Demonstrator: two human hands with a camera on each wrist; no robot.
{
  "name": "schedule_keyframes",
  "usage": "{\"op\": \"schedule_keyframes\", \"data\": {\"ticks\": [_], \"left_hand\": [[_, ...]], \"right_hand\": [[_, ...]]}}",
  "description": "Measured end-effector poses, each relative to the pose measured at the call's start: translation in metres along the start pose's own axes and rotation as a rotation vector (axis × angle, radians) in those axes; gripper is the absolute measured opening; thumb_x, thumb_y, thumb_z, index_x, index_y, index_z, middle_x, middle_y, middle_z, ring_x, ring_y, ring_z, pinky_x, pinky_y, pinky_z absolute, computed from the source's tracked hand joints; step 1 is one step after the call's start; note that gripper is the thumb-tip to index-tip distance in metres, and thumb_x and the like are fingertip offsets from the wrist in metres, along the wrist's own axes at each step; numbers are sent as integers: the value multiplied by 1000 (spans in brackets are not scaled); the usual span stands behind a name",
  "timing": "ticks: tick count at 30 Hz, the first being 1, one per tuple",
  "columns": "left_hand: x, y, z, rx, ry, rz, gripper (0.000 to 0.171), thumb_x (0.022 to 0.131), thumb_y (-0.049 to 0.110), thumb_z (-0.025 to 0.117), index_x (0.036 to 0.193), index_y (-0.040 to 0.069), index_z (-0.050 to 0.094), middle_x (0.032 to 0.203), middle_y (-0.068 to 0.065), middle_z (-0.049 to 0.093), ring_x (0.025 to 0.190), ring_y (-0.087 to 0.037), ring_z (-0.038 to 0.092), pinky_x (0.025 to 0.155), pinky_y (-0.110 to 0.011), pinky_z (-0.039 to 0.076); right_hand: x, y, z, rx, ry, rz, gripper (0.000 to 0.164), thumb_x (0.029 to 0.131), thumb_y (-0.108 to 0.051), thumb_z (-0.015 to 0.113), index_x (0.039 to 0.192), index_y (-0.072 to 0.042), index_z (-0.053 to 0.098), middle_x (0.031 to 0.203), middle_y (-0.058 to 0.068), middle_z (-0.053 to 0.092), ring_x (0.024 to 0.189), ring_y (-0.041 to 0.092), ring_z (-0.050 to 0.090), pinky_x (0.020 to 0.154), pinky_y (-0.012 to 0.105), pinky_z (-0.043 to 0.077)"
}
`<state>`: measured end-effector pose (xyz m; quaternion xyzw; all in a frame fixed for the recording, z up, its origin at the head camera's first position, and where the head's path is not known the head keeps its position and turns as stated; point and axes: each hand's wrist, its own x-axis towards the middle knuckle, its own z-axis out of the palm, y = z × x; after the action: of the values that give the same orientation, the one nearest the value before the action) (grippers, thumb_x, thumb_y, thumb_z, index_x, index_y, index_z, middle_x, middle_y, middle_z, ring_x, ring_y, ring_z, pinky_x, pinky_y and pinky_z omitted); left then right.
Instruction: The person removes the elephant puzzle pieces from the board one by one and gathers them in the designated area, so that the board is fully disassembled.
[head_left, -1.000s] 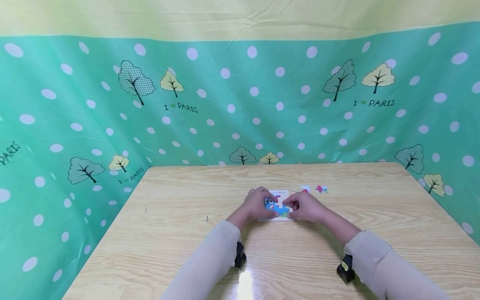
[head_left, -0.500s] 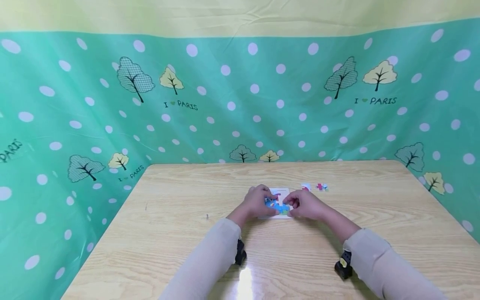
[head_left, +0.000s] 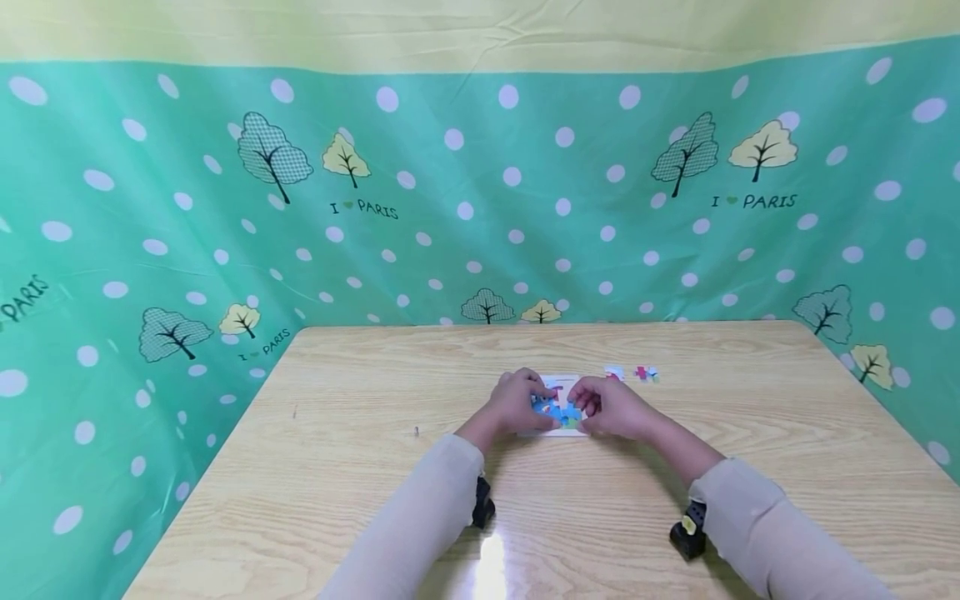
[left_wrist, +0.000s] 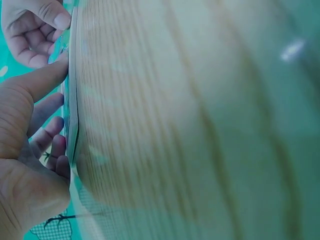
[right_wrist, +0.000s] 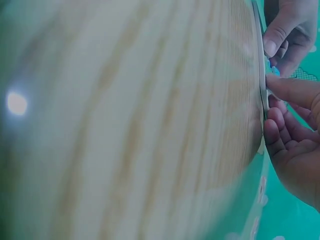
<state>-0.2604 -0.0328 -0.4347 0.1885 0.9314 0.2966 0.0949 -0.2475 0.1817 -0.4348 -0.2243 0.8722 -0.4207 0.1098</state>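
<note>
A small jigsaw puzzle (head_left: 550,381) with a white border lies flat on the table in the head view. Its lower part shows a blue and green picture, and a pale gap remains above. My left hand (head_left: 514,402) rests on its left side, thumb low and fingers spread higher, touching the surface. On the right side, my right hand (head_left: 617,409) pinches a blue-green puzzle piece (head_left: 572,412) between thumb and forefinger, its other fingers curled. Edge-on, the puzzle board (left_wrist: 73,85) appears in the left wrist view. The hands hide part of the picture.
Two loose puzzle pieces, a white-and-red piece (head_left: 614,372) and a red-and-blue piece (head_left: 646,373), lie behind the right hand. A tiny grey object (head_left: 416,432) sits left of the left forearm. A green dotted curtain (head_left: 420,200) hangs behind the wooden table (head_left: 360,375).
The right hand's fingertips have shifted slightly to the right, showing more of the blue piece. The left hand stays on the puzzle. The head view has shifted slightly.
</note>
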Motion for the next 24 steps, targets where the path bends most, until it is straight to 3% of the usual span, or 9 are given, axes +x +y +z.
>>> {"op": "schedule_keyframes", "data": {"ticks": [9, 24], "left_hand": [[3, -1, 0, 22, 1, 6, 46, 78, 36, 83, 119, 21, 72, 115, 6, 52, 105, -16, 42, 87, -25, 41], [1, -2, 2, -6, 6, -6, 48, 76, 39, 84, 119, 21, 72, 117, 6, 53, 106, -16, 42, 89, -28, 41]], "right_hand": [[-1, 3, -1, 106, -28, -14, 27, 84, 9, 66, 110, 0, 62, 88, 9, 63, 83, 21, 59, 69, 27, 52], [-11, 5, -9, 181, 43, 45, 29, 86, 3, 70, 114, 0, 63, 95, 9, 62, 90, 24, 59, 74, 27, 53]]}}
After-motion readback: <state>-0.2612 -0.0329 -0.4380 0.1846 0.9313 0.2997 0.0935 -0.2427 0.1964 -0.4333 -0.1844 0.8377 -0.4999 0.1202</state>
